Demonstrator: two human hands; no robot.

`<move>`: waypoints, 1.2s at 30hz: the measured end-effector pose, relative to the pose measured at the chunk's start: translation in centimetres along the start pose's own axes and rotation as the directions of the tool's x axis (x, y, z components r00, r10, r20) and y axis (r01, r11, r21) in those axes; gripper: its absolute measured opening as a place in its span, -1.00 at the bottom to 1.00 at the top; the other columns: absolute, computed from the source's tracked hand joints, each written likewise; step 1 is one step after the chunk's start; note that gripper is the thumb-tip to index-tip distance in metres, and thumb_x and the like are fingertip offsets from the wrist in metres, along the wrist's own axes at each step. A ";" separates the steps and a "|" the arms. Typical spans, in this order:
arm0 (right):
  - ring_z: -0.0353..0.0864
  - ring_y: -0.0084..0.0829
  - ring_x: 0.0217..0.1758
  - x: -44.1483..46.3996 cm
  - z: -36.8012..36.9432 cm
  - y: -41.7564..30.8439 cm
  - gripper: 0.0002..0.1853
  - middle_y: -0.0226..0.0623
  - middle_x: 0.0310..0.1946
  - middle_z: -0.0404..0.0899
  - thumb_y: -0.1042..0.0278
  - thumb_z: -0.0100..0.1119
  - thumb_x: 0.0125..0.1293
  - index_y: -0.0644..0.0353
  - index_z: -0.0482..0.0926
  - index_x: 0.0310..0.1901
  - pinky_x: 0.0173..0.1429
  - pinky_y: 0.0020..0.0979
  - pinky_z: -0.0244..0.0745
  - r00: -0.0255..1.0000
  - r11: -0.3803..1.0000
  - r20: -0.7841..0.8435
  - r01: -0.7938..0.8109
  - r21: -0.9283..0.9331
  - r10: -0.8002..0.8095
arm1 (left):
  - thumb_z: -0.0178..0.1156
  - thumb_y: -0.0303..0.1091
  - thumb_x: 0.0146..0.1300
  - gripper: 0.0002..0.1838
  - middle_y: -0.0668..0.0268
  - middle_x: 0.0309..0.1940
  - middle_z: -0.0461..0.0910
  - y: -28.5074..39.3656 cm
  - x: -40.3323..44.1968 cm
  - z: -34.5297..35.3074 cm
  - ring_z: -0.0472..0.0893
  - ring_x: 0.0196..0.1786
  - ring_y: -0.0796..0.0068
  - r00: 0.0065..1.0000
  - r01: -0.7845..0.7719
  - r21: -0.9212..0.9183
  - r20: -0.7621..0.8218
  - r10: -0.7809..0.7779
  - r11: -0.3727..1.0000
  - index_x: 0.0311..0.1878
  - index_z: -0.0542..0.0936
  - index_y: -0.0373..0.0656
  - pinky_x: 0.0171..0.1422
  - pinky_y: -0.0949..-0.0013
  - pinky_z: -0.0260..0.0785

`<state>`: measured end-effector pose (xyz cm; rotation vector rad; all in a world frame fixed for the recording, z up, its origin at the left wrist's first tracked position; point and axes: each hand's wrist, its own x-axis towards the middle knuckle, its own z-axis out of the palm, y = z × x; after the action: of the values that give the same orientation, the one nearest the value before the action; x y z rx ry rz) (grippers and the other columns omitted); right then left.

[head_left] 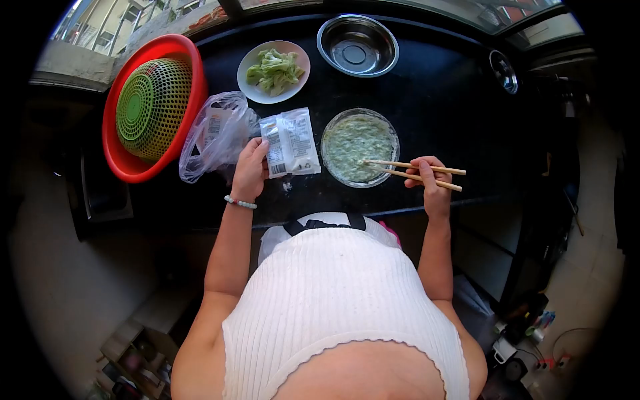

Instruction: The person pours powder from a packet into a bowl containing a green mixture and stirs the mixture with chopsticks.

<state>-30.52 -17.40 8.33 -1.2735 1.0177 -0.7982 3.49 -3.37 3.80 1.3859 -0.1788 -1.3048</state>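
Note:
My left hand (252, 167) grips the lower left edge of a white printed packet (291, 143) above the dark counter. The fingers of my right hand (429, 181) are closed round a pair of wooden chopsticks (440, 170). The chopstick tips touch a pale green, lumpy mixture (359, 143) in a clear round bowl (394, 160). Just left of the packet lies a crumpled clear plastic bag (215, 137) with something printed inside. Whether the packet is open cannot be made out.
A white plate (248, 91) of pale green leafy pieces (275, 71) and a steel bowl (358, 45) stand at the back. A green colander (152, 107) sits in a red basin (115, 157) at the left. A small metal dish (503, 71) lies far right.

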 end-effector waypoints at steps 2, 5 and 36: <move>0.66 -0.59 -0.39 -0.4 0.3 -0.1 -0.81 -0.32 -0.38 0.64 0.35 0.06 0.47 0.27 0.62 -0.19 -0.32 -0.62 0.63 1.000 1.000 -0.006 0.019 0.008 -0.019 | -0.07 -0.20 0.52 -0.73 0.28 -0.20 0.60 1.2 0.0 2.6 0.67 -0.28 0.46 0.999 -0.005 -0.006 0.044 0.005 1.000 0.07 0.39 -0.18 -0.30 0.32 0.62; 0.65 -0.63 -0.36 -1.4 1.4 -0.4 -0.83 -0.33 -0.37 0.64 0.38 0.10 0.45 0.28 0.63 -0.20 -0.30 -0.62 0.65 0.996 0.996 0.008 0.087 -0.030 -0.086 | 0.02 -0.34 0.43 -0.69 0.17 -0.12 0.60 1.4 0.8 5.6 0.69 -0.21 0.39 0.995 -0.055 0.010 0.088 0.053 0.998 0.15 0.31 -0.25 -0.28 0.27 0.65; 0.60 -0.43 -0.46 -3.0 3.3 -0.8 -0.94 -0.23 -0.42 0.64 0.51 0.24 0.29 0.31 0.64 -0.29 -0.40 -0.49 0.47 0.951 0.884 0.069 0.306 -0.352 -0.302 | 0.29 -0.46 0.10 -0.93 0.21 -0.44 0.53 1.7 -1.9 11.5 0.58 -0.38 0.11 0.661 -0.659 0.737 0.475 0.581 0.148 -0.37 0.60 -0.22 -0.31 0.19 0.41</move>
<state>-28.49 -13.48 9.58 -1.7851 0.9956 -0.8643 -4.91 -9.37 9.48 1.7733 -1.5617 -0.4365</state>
